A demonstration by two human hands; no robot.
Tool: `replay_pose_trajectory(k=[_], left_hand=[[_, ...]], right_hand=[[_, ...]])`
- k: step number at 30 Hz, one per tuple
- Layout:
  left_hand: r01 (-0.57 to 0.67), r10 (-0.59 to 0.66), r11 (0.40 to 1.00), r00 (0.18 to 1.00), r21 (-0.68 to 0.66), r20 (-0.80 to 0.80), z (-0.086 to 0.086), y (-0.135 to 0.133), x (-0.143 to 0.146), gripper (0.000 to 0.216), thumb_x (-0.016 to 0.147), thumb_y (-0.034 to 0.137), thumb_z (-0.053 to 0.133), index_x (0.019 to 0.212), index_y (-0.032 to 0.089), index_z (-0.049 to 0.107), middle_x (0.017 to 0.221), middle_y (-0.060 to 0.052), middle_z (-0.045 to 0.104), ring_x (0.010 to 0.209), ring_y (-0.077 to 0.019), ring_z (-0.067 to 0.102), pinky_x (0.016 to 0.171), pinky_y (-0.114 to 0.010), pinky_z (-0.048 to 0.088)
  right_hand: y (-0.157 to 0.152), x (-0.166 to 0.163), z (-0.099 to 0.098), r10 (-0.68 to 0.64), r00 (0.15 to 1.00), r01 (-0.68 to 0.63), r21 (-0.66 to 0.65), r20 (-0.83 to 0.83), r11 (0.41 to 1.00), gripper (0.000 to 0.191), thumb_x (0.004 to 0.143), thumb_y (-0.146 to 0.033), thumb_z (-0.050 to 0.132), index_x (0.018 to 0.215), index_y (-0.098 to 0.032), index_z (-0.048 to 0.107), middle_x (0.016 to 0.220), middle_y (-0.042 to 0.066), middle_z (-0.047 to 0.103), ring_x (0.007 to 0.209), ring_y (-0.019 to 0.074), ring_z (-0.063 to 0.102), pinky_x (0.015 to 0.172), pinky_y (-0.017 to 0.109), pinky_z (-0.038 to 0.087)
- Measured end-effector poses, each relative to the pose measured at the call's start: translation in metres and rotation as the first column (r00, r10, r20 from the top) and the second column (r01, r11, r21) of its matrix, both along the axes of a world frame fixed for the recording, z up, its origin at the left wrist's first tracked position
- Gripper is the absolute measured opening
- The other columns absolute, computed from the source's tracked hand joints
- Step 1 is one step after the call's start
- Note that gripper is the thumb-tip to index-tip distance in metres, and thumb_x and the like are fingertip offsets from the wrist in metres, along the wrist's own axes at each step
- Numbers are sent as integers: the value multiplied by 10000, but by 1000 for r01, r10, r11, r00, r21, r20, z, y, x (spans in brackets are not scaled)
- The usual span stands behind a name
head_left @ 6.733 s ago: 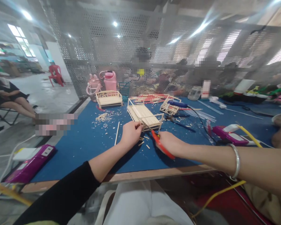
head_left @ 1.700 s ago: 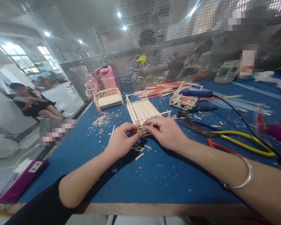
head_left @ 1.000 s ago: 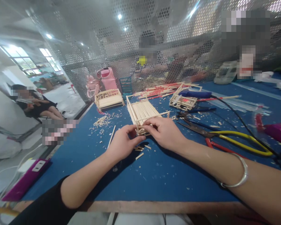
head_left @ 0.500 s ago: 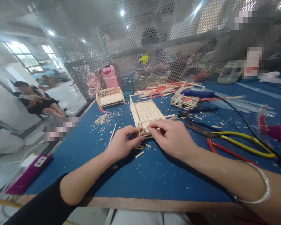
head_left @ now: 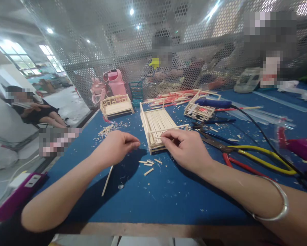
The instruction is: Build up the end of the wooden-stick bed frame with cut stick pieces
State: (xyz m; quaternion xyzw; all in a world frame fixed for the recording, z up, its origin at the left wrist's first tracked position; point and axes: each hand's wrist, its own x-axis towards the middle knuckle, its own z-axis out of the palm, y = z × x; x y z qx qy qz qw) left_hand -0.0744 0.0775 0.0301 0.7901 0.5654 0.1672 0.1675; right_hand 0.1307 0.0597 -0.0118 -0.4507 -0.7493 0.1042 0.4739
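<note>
A small bed-like frame of pale wooden sticks (head_left: 161, 121) stands on the blue tabletop, its slatted top edged by thin rails. At its near end, my right hand (head_left: 188, 145) pinches a short wooden stick (head_left: 157, 137) between thumb and forefinger. Left of the frame and apart from it, my left hand (head_left: 117, 147) is raised with thumb and fingertips pressed together; anything between them is too small or hidden to make out. Below the frame lie several short cut stick pieces (head_left: 148, 171). A longer thin stick (head_left: 107, 181) rests under my left wrist.
A stick-built bench (head_left: 117, 106) stands behind left. Behind right, a blue-handled corded tool (head_left: 213, 103) rests on another stick model (head_left: 201, 112). Cutters with red and yellow handles (head_left: 266, 158) lie at right. Loose sticks (head_left: 174, 98) lie before a perforated screen (head_left: 92, 58). A person (head_left: 32, 106) sits far left.
My left hand has let go of the frame's near corner and moved left, away from it. My right hand stays at the near end, still pinching the short stick.
</note>
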Motion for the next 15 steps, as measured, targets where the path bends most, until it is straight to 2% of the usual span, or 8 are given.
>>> replay_pose_trajectory(k=[2,5,7,9,11,12,13,15], left_hand=[[23,-24,998,999,54,25,-7,-9,7,173,757,257,564,864,221,695,629,-3,685,551,-171,597,534,-271,416],[6,-12,988,999,157,40,-11,-17,19,397,662,286,688,1039,193,605,723,-17,675,622,-185,595,568,-286,420],[5,-9,986,1000,167,23,-5,-13,22,400,605,262,727,972,186,589,735,-9,647,620,-172,572,554,-276,405],[16,-17,993,1000,113,5,7,-2,21,244,610,212,701,827,188,593,687,8,621,595,-154,550,538,-263,389],[12,-12,1000,1000,6,6,15,11,19,95,655,246,665,677,189,592,565,29,570,520,-133,507,493,-253,352],[-13,13,1000,1000,-5,26,16,17,19,137,692,289,636,615,188,586,514,33,537,483,-123,476,473,-252,328],[-48,47,999,996,6,80,15,21,18,197,725,320,602,582,186,582,488,32,520,464,-117,458,465,-254,319],[-122,105,992,949,39,298,5,23,20,204,771,314,534,639,178,609,544,13,569,502,-119,496,499,-258,362]], right_hand=[[0,0,-1,2,1000,-2,4,-6,1000,185,791,-210,515,715,-200,683,652,-1,696,583,137,612,565,249,426],[1,-1,-2,-2,1000,2,-12,7,1000,191,795,-214,515,728,-198,693,678,6,707,603,141,619,575,252,427],[2,-1,-2,-3,1000,4,-42,7,999,191,800,-222,520,740,-191,699,644,1,694,566,132,599,556,245,415],[3,-2,-2,1,1000,-2,-88,-19,996,187,801,-231,529,747,-185,702,586,-13,662,518,118,564,525,236,397],[4,-4,-1,18,998,-27,-141,-68,990,175,795,-228,540,746,-184,702,555,-26,638,498,110,541,506,227,388],[5,-4,0,30,995,-45,-164,-91,985,171,793,-223,542,744,-183,701,550,-29,633,495,108,535,502,225,386],[5,-5,1,45,993,-65,-182,-110,981,170,793,-218,541,743,-181,700,548,-30,632,492,107,532,500,224,386],[5,-7,2,68,989,-94,-210,-129,973,176,800,-217,536,739,-178,697,524,-34,617,464,102,512,487,226,378]])
